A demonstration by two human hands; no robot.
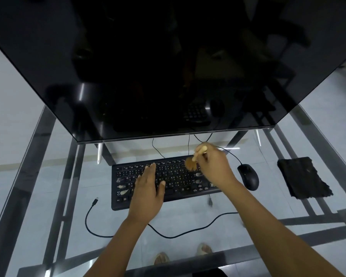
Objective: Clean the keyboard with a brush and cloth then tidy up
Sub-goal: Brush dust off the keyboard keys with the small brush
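Our left hand lies flat, fingers spread, on the keyboard. Our right hand pinches the brush, bristles touching the far-right keys.

One keyboard is lying at the middle of the glass tabletop. One brush is hovering over its far right corner. One mouse is sitting just right of the keyboard, and one dark cloth is lying nearer the tabletop's right edge. One monitor is standing along the far edge. Two hands are showing: the left hand and the right hand. One loose cable is curling near the front edge. Two feet are showing through the glass.
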